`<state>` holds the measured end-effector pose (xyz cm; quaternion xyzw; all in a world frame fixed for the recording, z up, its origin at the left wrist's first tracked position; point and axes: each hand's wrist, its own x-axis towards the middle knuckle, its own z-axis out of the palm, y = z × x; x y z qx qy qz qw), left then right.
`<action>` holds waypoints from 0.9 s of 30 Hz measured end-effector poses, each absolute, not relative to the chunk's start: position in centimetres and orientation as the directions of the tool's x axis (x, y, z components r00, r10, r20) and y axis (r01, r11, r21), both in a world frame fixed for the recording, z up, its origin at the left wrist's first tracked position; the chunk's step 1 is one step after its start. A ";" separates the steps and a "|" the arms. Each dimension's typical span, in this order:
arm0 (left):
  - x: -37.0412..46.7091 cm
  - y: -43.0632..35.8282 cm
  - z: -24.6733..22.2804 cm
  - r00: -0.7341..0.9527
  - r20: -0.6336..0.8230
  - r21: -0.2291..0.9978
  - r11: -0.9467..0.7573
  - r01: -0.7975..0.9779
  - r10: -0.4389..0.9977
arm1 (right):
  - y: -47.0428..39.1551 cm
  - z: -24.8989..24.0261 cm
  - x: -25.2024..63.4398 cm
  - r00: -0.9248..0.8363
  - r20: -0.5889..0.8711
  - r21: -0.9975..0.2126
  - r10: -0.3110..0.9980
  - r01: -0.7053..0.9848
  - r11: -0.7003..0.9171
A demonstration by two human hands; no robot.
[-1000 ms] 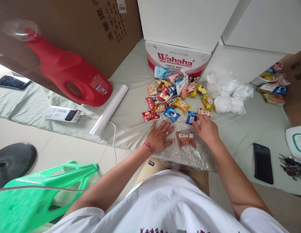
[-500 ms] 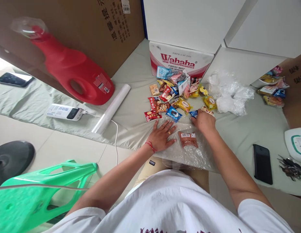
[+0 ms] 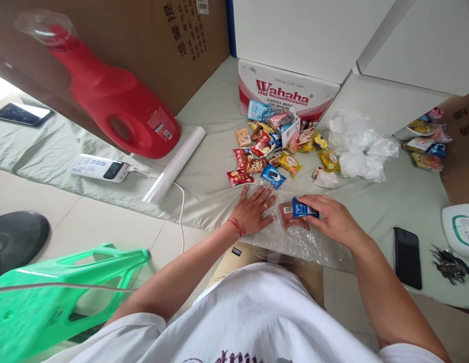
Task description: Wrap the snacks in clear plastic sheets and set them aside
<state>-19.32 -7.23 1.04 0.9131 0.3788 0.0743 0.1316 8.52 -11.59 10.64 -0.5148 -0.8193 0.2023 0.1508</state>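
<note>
My left hand [image 3: 253, 210] lies flat with fingers spread, pressing the left part of a clear plastic sheet [image 3: 268, 237] onto the cloth. Between thumb and fingers, my right hand [image 3: 334, 217] grips a small blue snack packet [image 3: 304, 208]. That packet is over a brown snack packet [image 3: 287, 218] with a white barcode label, which rests on the plastic; whether the two touch I cannot tell. Just beyond my hands is a loose pile of wrapped snacks, among them a blue packet [image 3: 273, 176], a red packet [image 3: 240, 177] and a yellow packet [image 3: 289, 164].
Bunched clear plastic [image 3: 360, 146] sits right of the pile, before white boxes. A Wahaha carton [image 3: 287, 85] stands behind. Leftward are a plastic film roll [image 3: 176, 164], a power bank [image 3: 102, 169] and a red jug [image 3: 124, 111]. A black phone [image 3: 407, 257] and keys [image 3: 450, 264] lie right.
My right hand has come back from the pile's right edge toward me, carrying the blue packet over the brown one. A pale packet now shows where it was. My left hand stays put.
</note>
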 end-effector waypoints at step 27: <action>-21.2 -5.7 3.1 0.688 0.052 0.427 -0.638 0.640 0.724 | -14.4 6.7 7.9 -0.334 -0.029 -0.647 0.942 0.725 0.237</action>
